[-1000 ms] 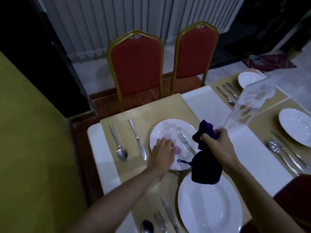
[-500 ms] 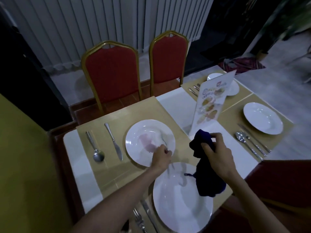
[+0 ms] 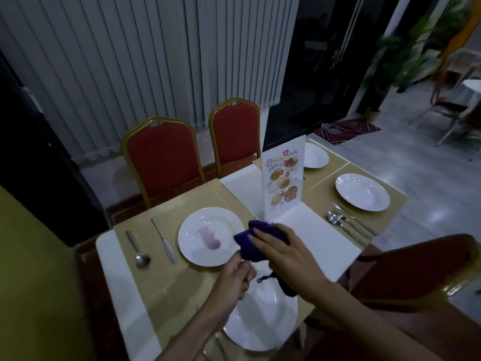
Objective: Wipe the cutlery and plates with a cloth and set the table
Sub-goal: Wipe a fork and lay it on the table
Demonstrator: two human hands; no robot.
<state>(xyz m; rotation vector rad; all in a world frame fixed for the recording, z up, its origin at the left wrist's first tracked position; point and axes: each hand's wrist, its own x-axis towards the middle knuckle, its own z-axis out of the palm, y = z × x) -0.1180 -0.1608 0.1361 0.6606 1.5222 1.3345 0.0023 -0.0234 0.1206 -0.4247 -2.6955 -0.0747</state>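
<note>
**A:** Wide shot first: the long table (image 3: 312, 230), tan mats and a white runner, with two red chairs (image 3: 162, 160) tucked in on the far side and a third red chair (image 3: 416, 269) close on the right.

**B:** And the menu stand (image 3: 283, 183) is upright in the middle of the runner. What about the plates?

**A:** Four white ones. The near plate (image 3: 263, 321) is right under the forearms, the far-left plate (image 3: 210, 235) has a pinkish smudge in its well, and two more plates (image 3: 361, 191) sit at the right-hand settings.

**B:** Now the hands, both up over the gap between the near plate and the smudged one.

**A:** The right hand (image 3: 283, 254) grips the purple cloth (image 3: 256, 239), fingers side by side and folded over the top of it. A tail of cloth hangs below the wrist.

**B:** The left hand (image 3: 234, 280) is curled, thumb and fingertips pinched together at the cloth's near edge.

**A:** Fork (image 3: 268, 220) tines poke out of the cloth's far side, so that pinch looks to be on its handle. The shaft is hidden inside the cloth.

**B:** On the mat to the left, a knife (image 3: 164, 241) lies just beside the smudged plate, with a spoon (image 3: 135, 247) outside it.

**A:** Over on the right, more cutlery (image 3: 348, 225) lies lined up near the far-right plate.
</note>
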